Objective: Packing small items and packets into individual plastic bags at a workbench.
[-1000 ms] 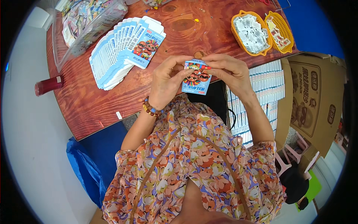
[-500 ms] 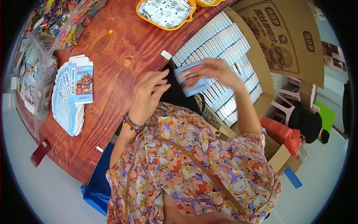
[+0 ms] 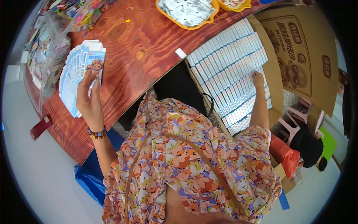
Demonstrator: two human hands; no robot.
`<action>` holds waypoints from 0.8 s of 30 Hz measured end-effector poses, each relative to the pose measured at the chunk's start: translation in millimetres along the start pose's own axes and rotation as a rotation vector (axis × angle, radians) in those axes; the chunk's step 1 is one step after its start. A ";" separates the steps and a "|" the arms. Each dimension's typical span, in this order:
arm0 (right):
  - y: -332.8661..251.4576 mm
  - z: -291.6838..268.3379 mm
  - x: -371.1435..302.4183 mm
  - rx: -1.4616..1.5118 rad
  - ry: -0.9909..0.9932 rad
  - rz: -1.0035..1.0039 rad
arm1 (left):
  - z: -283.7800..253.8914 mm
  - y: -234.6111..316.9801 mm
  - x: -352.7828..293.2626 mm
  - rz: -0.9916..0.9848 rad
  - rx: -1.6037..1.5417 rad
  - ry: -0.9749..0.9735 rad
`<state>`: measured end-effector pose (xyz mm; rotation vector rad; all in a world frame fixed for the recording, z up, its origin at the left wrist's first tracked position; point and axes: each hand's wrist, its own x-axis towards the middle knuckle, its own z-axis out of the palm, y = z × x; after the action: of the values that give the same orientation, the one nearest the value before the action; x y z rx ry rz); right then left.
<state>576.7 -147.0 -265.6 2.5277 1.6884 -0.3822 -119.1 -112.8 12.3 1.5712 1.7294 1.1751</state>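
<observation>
On the left part of the table lies a fanned stack of flat light-blue folded boxes (image 3: pixel 69 80), the top one printed with a cartoon figure. My left hand (image 3: pixel 90 99) reaches over this top box, thumb and forefinger apart, their tips at its printed face. My right hand (image 3: pixel 258 80) is curled closed over the tightly packed rows of small pale-blue boxes (image 3: pixel 227 56), inside a large open cardboard carton (image 3: pixel 275 71). What its fingers hold, if anything, is hidden.
A yellow basket (image 3: pixel 203 25) of white-and-black sachets stands at the table's far edge, beside a second yellow basket (image 3: pixel 240 7). Clear bags (image 3: pixel 50 56) of small colourful pieces sit at the far left. Right of the carton are a pink stool (image 3: pixel 292 119) and a red bag (image 3: pixel 283 153).
My left hand has moved left onto the fanned stack. My right hand has gone right, into the carton; the blue box it held is no longer seen in it.
</observation>
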 end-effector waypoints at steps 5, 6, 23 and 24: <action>71.1 -7.5 -2.4 0.094 -0.160 -0.162 | -17.4 -39.7 13.7 0.138 0.532 0.254; 145.4 16.1 -3.2 0.306 -0.006 -0.101 | -4.8 -66.1 30.6 0.221 0.562 0.278; -222.3 -209.0 -37.3 0.800 0.682 -0.413 | 5.8 -88.5 45.1 0.068 0.757 0.414; -261.2 -220.5 -46.5 0.776 0.677 -0.491 | 7.6 -86.4 47.6 0.150 0.762 0.482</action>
<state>356.0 -42.4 -21.9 2.9130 2.9214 -0.2446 -166.3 -60.6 -57.2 1.9691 2.6351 1.0821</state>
